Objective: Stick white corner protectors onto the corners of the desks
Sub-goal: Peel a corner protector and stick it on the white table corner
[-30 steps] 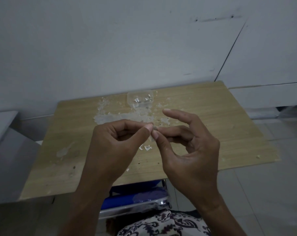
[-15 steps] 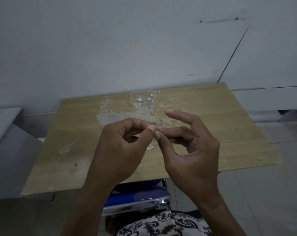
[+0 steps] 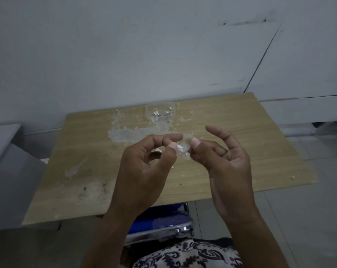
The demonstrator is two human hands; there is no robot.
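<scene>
Both hands meet above the desk [image 3: 241,151]: the left hand [image 3: 144,167] and right hand [image 3: 227,161] each pinch, thumb against forefinger, one small clear corner protector [image 3: 183,147] held between them, other fingers loosely curled. At 12 o'clock from it, a clear plastic container [image 3: 160,113] sits near the desk's far edge, amid pale scraps [image 3: 125,132].

A wooden desk [image 3: 231,151] carries a clear plastic box [image 3: 160,114] amid scattered white scraps [image 3: 125,133].

Light tan wood-grain desk top [image 3: 231,132], clear plastic tub [image 3: 160,113], blue chair seat [image 3: 160,215], black-and-white patterned cloth [image 3: 187,254], grey wall [image 3: 125,45].
</scene>
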